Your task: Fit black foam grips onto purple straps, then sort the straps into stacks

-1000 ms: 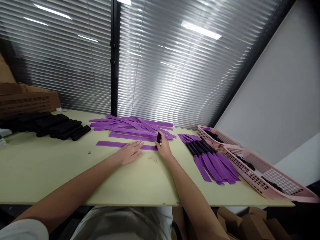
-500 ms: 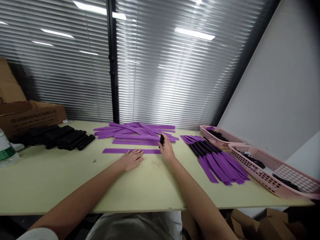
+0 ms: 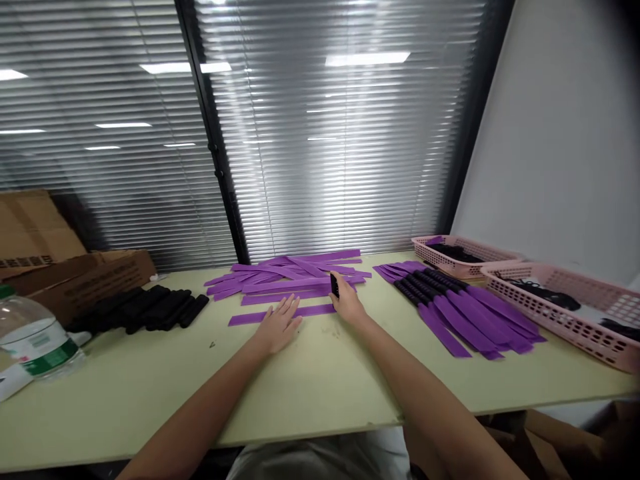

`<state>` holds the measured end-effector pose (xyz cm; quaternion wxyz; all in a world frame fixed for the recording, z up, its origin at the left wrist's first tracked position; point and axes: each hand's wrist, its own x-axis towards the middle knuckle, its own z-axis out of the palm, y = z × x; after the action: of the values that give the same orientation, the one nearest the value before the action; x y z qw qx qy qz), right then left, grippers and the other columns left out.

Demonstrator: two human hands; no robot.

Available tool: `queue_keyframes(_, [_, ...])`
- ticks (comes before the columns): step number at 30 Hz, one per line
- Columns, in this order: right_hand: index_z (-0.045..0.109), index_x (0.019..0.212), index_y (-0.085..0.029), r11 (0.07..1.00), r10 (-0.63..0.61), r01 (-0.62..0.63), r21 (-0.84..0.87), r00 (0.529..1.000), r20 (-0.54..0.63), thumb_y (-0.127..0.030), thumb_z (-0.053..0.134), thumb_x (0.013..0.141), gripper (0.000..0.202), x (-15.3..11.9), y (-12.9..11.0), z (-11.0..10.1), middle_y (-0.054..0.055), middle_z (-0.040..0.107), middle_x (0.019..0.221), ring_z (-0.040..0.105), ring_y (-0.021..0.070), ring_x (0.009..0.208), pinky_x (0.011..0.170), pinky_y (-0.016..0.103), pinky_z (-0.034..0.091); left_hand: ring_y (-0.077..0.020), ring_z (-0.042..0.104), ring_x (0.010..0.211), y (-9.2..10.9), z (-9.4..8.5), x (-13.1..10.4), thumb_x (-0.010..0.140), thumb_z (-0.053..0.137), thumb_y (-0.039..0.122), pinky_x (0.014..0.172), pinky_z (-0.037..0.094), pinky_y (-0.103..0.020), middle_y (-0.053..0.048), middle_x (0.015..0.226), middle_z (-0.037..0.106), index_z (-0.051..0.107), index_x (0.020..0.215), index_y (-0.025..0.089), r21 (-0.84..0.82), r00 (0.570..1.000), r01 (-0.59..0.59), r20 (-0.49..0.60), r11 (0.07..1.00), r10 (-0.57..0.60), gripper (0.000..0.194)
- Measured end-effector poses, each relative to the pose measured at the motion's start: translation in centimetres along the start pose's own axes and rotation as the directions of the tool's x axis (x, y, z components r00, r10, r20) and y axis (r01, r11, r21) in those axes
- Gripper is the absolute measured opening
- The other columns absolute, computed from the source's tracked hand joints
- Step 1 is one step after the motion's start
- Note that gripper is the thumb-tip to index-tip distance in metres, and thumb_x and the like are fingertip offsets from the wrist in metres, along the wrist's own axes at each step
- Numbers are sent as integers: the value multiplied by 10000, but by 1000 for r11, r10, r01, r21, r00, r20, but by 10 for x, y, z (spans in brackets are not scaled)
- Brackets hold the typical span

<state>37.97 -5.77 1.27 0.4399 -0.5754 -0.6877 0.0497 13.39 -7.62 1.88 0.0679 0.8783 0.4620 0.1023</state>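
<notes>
A single purple strip [image 3: 247,319] lies crosswise on the pale table in front of me. My left hand [image 3: 280,325] rests on it with fingers spread flat. At the strip's right end, my right hand [image 3: 347,301] grips a small black piece [image 3: 335,285] held upright between thumb and fingers. Just beyond lies a loose pile of purple strips [image 3: 290,273]. To the right is a row of purple strips with black sleeves [image 3: 435,287] around them. Several black rolls [image 3: 155,307] are heaped at the left.
Two pink baskets, a rear one [image 3: 463,270] and a nearer one [image 3: 565,330], hold black items at the right. A plastic bottle [image 3: 43,340] and an open cardboard box [image 3: 105,280] stand at the left. Blinds rise behind the table [image 3: 310,393].
The camera view has tilted and shifted, so the table's contents appear farther right. My left hand has slid slightly forward over the strip; my right hand still grips the black piece.
</notes>
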Motion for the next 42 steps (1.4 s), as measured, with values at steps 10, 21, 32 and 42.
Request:
queue_keyframes(10, [309,1451,-310,999,18,-22,-27,992,-128,-213,465,899,582,-1,-12,-9,136,556,1233,603,317,982,787,478,510,-283,38,1462,-3,5,2,908,29,648,1152,61,-573,-28,1583,129,159,1516,239,0,984,31,174,1000,-30,744])
queue_keyframes(21, [294,1451,-294,999,24,-24,-30,1000,-17,-134,552,846,677,-3,-7,2,129,568,1253,575,304,1097,866,431,486,-259,122,1457,7,-3,-1,935,72,610,1163,137,-505,-40,1579,146,156,1518,234,2,999,45,-4,999,-45,699])
queue_keyframes(32, [224,1449,-358,869,237,-224,-441,971,-26,-174,437,910,607,0,-20,-17,81,571,1202,632,219,863,656,303,467,-268,179,1444,1,2,1,947,95,588,1150,171,-522,-46,1553,254,308,1474,245,-3,995,97,37,995,-97,665])
queue_keyframes(42, [173,1476,-326,946,160,-162,-281,987,-31,-314,476,933,622,-4,-24,-11,85,556,1264,615,233,990,740,309,491,-246,349,1379,6,1,-1,962,138,554,1120,284,-435,-85,1479,409,441,1410,203,-12,999,36,-18,999,-36,645])
